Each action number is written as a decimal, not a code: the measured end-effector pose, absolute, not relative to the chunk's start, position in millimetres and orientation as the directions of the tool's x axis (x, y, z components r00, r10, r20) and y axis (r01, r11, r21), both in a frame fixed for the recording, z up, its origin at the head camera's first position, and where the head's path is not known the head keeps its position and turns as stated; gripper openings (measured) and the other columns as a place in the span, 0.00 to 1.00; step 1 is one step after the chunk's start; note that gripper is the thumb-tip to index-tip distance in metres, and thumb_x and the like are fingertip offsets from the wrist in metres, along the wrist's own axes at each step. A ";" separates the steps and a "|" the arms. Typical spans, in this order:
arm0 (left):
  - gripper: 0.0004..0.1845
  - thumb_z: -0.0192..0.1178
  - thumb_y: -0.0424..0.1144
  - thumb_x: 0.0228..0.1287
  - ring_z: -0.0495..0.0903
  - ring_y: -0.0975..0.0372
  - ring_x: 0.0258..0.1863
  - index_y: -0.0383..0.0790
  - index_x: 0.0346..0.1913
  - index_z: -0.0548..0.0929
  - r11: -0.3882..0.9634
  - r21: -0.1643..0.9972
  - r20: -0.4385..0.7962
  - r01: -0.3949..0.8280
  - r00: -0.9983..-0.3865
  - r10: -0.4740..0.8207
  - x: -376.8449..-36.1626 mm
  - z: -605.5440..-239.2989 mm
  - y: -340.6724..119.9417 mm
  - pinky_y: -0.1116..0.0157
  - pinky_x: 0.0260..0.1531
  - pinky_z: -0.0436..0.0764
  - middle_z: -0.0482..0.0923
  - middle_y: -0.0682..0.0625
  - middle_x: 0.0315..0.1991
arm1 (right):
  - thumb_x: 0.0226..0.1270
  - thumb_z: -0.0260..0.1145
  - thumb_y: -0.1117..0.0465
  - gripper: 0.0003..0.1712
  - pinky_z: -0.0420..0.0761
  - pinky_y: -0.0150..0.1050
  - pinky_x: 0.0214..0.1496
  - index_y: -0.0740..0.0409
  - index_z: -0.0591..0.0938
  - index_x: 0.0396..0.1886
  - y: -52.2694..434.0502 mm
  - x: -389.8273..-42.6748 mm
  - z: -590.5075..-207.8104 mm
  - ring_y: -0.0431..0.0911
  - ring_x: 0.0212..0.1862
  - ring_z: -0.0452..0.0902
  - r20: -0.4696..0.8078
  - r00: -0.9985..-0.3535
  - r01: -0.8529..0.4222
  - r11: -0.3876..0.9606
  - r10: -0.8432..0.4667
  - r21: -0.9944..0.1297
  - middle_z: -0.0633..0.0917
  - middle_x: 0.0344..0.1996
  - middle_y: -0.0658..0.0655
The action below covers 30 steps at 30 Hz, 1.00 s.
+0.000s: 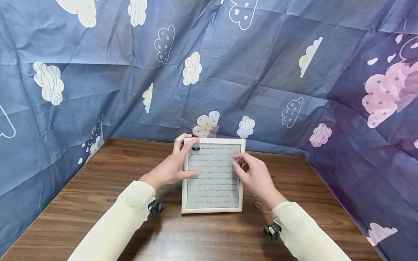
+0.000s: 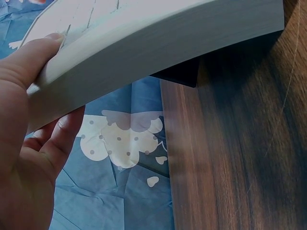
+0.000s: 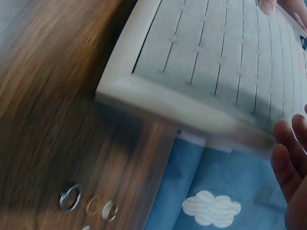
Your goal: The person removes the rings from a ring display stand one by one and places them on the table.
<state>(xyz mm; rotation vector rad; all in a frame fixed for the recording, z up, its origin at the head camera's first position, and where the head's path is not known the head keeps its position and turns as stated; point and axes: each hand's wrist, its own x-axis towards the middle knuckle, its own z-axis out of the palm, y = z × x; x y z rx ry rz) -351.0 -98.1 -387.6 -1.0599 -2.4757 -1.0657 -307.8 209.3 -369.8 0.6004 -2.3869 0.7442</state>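
A white-framed ring display board (image 1: 213,181) with a grey slotted pad stands tilted on the wooden table. One black ring (image 1: 195,148) sits at its top left slot. My left hand (image 1: 174,165) grips the board's left side. Its thumb lies on the front and other fingers reach round behind, as the left wrist view shows. Over the board's right edge is my right hand (image 1: 256,174), fingers loosely bent; in the right wrist view I see nothing between the visible fingers (image 3: 282,165). Part of that hand falls outside this view.
Several loose rings lie on the table right of the board, among them a silver ring (image 3: 70,197) and a gold-toned ring (image 3: 110,210). Beneath the board shows a dark support (image 2: 178,73). A blue cloud-patterned cloth (image 1: 228,72) hangs behind the wooden table (image 1: 209,239).
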 end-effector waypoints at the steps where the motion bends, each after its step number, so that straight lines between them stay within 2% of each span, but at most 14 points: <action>1: 0.55 0.80 0.40 0.64 0.81 0.50 0.55 0.54 0.85 0.53 0.469 0.534 0.470 0.703 -0.708 0.527 -351.1 -388.0 -98.0 0.55 0.58 0.83 0.37 0.43 0.82 | 0.71 0.73 0.66 0.09 0.79 0.35 0.36 0.57 0.87 0.48 206.1 -308.4 -369.4 0.38 0.31 0.78 0.624 -0.742 -0.556 0.744 -0.243 -0.371 0.86 0.30 0.51; 10: 0.56 0.80 0.41 0.63 0.80 0.49 0.57 0.55 0.85 0.53 0.477 0.517 0.484 0.711 -0.702 0.522 -352.3 -389.0 -98.7 0.54 0.59 0.83 0.37 0.43 0.82 | 0.72 0.73 0.64 0.10 0.76 0.36 0.36 0.55 0.87 0.51 180.9 -313.0 -363.7 0.39 0.30 0.76 0.632 -0.730 -0.574 0.734 -0.258 -0.363 0.85 0.30 0.50; 21: 0.55 0.81 0.42 0.63 0.77 0.49 0.63 0.54 0.84 0.54 0.470 0.512 0.490 0.719 -0.694 0.527 -354.3 -389.3 -98.5 0.54 0.62 0.83 0.38 0.44 0.81 | 0.72 0.73 0.63 0.10 0.76 0.38 0.37 0.55 0.87 0.51 154.3 -321.3 -357.9 0.40 0.30 0.77 0.645 -0.724 -0.583 0.715 -0.243 -0.385 0.86 0.29 0.51; 30: 0.56 0.81 0.42 0.62 0.77 0.49 0.63 0.52 0.84 0.54 0.454 0.502 0.513 0.736 -0.676 0.528 -353.7 -390.0 -99.2 0.54 0.61 0.83 0.39 0.42 0.82 | 0.72 0.73 0.64 0.10 0.77 0.37 0.35 0.57 0.87 0.51 132.5 -323.5 -354.2 0.41 0.28 0.78 0.658 -0.705 -0.621 0.677 -0.263 -0.395 0.86 0.28 0.53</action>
